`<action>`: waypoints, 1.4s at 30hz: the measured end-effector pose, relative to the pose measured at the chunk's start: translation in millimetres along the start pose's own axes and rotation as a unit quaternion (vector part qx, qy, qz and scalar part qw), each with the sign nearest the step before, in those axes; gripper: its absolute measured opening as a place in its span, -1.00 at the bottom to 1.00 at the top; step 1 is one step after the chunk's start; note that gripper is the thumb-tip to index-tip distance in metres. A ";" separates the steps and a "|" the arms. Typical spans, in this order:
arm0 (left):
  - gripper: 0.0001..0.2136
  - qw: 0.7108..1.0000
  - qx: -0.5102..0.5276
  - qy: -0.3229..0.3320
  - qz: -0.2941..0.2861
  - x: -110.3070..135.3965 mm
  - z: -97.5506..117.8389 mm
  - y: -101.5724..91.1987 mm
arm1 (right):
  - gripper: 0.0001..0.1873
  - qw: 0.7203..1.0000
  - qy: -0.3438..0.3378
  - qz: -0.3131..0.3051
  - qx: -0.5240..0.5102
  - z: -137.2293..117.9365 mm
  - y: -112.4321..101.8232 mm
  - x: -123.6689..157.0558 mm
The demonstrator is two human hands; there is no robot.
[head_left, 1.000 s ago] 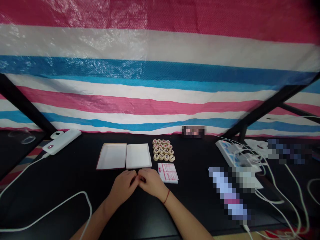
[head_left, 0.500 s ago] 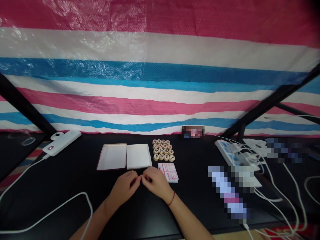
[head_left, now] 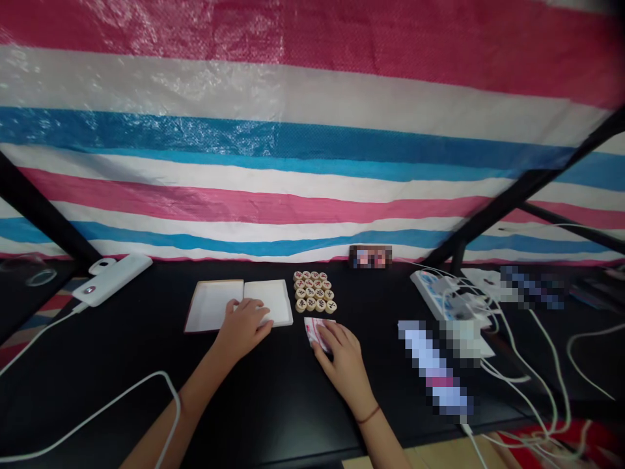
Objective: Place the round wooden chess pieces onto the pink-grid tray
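My left hand (head_left: 243,329) lies over the near edge of two shallow white box halves, its fingers on the right half (head_left: 276,301) and close to the left half (head_left: 211,305). My right hand (head_left: 344,365) is on a folded paper sheet (head_left: 318,324) with red printed lines, covering much of it, with the thumb and fingers around its near part. Behind the paper, round wooden Chinese chess pieces (head_left: 314,291) stand in a tight block of rows, with red and black characters. They are beyond both hands and untouched.
All this stands on a black table (head_left: 107,384). A white power bank (head_left: 111,279) with a white cable lies at the left. A power strip (head_left: 437,294) with tangled white cables and a pixelated long object (head_left: 432,365) lie at the right. A striped tarp (head_left: 293,163) hangs behind.
My hands were together in front of the boxes and have parted. The left moved forward onto the boxes, and the right moved onto the paper. The view shifted slightly.
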State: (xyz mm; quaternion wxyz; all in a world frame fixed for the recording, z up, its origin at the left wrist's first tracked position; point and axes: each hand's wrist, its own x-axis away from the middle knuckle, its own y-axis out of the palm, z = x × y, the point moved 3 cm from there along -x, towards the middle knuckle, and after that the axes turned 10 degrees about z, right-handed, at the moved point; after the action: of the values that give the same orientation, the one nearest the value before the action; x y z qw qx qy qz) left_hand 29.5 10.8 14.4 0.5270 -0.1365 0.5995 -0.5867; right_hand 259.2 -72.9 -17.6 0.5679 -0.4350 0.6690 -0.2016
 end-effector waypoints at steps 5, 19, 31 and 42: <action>-0.87 1.000 0.021 -0.004 -0.020 10.7 2.4 1.6 | -0.78 1.000 0.021 -0.008 -0.018 -4.5 0.5 -1.5; -0.80 0.995 0.002 -0.057 0.083 11.8 -22.9 -14.8 | -0.73 0.989 -0.034 0.073 -0.124 -75.4 9.5 -65.1; -0.79 0.996 -0.011 -0.065 0.055 16.5 -28.3 -2.8 | -0.59 0.992 -0.067 -0.075 -0.082 -87.5 40.3 -51.4; -0.72 0.997 -0.018 -0.061 0.043 16.9 -27.5 -3.2 | -0.62 0.991 -0.075 -0.078 -0.083 -88.2 39.3 -51.9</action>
State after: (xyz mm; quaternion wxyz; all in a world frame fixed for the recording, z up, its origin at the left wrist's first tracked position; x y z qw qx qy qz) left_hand -0.6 12.1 2.5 0.5848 -0.1556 0.5824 -0.5428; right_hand 161.6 -29.4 6.9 0.5612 -0.5455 0.6027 -0.1556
